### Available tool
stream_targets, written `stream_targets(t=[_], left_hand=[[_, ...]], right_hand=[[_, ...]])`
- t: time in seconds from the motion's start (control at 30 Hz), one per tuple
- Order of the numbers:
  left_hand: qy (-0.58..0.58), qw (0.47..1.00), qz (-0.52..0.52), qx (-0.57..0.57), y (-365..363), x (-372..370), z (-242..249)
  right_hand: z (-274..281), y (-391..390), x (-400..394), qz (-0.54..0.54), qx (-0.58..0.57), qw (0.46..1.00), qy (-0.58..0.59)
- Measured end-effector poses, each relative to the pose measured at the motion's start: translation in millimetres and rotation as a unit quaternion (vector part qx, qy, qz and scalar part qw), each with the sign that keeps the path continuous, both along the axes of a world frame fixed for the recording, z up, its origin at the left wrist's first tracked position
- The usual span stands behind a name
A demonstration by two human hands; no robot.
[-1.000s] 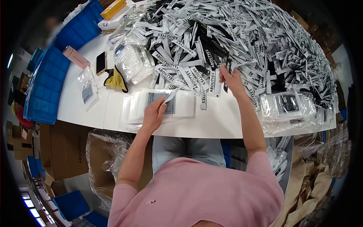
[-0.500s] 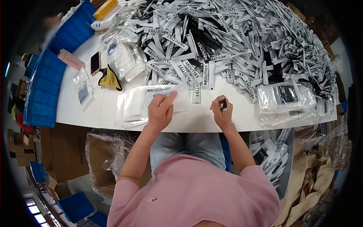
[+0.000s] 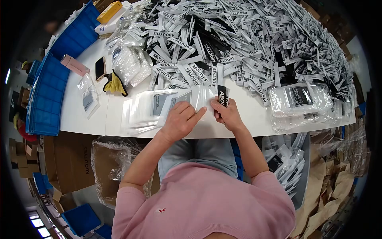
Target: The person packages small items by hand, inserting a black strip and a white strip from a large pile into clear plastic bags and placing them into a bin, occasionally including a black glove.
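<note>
A clear plastic bag (image 3: 198,95) with a grey printed label lies partly over a stack of similar bags (image 3: 137,104) on the white table. My left hand (image 3: 180,121) is on its lower edge, fingers curled and index finger stretched to the right; how the thumb grips is hidden. My right hand (image 3: 229,114) holds two or so black-and-white ABOUTYES strip packets (image 3: 223,95) upright, pinched at the right end of the bag. The tips of my two hands are close together. Behind them spreads a large heap of the same packets (image 3: 246,44).
To the left are a yellow-and-black glove (image 3: 115,85), a phone (image 3: 100,68), a pink bottle (image 3: 75,65) and blue bins (image 3: 48,93). Bundled clear bags (image 3: 300,104) lie at right. Below the table edge, a grey bin (image 3: 303,175) holds filled bags.
My left hand has moved right and drawn the top bag off the stack. My right hand has moved up and left to the bag's end, and its black-and-white packets now show upright.
</note>
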State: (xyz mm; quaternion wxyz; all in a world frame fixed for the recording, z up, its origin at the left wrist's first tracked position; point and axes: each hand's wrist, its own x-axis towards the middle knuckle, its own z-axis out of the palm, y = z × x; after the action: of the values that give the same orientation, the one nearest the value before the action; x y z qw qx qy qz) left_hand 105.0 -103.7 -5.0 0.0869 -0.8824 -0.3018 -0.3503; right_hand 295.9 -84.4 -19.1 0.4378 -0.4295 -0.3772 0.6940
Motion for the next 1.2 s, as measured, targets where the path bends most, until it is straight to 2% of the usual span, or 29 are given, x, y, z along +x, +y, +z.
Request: stream_targets(t=[0.07, 0.2, 0.27, 0.33, 0.4, 0.43, 0.5, 0.63, 0.73, 0.83, 0.93, 1.1, 1.17, 1.2], left_hand=[[0.010, 1.000, -0.014, 0.006, -0.6, -0.1, 0.6], [-0.006, 0.999, 0.034, -0.013, -2.6, -2.4, -1.2], [-0.022, 0.998, 0.063, -0.012, -1.9, -6.3, -4.5], [-0.042, 0.996, 0.071, -0.037, -1.2, -9.3, -8.5], [-0.035, 0.997, 0.064, -0.035, -2.7, -8.5, -11.5], [-0.029, 0.997, 0.057, -0.034, -3.5, -7.6, -12.8], [-0.031, 0.997, 0.057, -0.041, -3.5, -5.1, -15.5], [-0.046, 0.996, 0.057, -0.057, -3.1, -4.6, -12.6], [-0.067, 0.994, 0.059, -0.063, -0.7, -6.5, -14.2], [-0.067, 0.992, 0.062, -0.087, -1.2, -5.5, -11.4], [-0.065, 0.994, 0.057, -0.073, -2.7, -6.4, -9.6], [-0.062, 0.995, 0.059, -0.050, -2.7, -7.7, -13.8], [-0.060, 0.995, 0.063, -0.042, -2.0, -6.5, -10.3], [-0.061, 0.995, 0.060, -0.043, -3.5, -5.9, -9.0]], right_hand=[[3.8, 0.6, 2.1, 0.021, 0.029, 0.999, 0.003], [-3.9, 7.3, 6.8, 0.030, 0.032, 0.999, -0.028], [-7.9, 8.7, 7.1, -0.037, 0.037, 0.999, -0.011], [-20.1, 12.6, 4.2, -0.052, 0.066, 0.996, -0.038], [-37.1, 19.5, 2.6, -0.106, 0.272, 0.951, -0.106], [-34.7, 19.6, 3.3, -0.108, 0.273, 0.950, -0.105], [-28.7, 18.2, 5.6, -0.108, 0.171, 0.976, -0.078], [-27.9, 12.2, 7.7, -0.132, 0.227, 0.960, -0.097], [-22.3, -5.8, 1.0, -0.180, 0.420, 0.872, -0.172], [-46.8, -2.3, -9.6, -0.074, 0.391, 0.883, -0.247], [-55.2, -5.6, -4.5, -0.052, 0.406, 0.865, -0.289], [-53.9, -6.3, -4.4, -0.060, 0.366, 0.889, -0.268], [-58.6, -4.2, -0.8, -0.059, 0.427, 0.851, -0.299], [-60.1, -5.4, -0.8, -0.057, 0.425, 0.852, -0.299]])
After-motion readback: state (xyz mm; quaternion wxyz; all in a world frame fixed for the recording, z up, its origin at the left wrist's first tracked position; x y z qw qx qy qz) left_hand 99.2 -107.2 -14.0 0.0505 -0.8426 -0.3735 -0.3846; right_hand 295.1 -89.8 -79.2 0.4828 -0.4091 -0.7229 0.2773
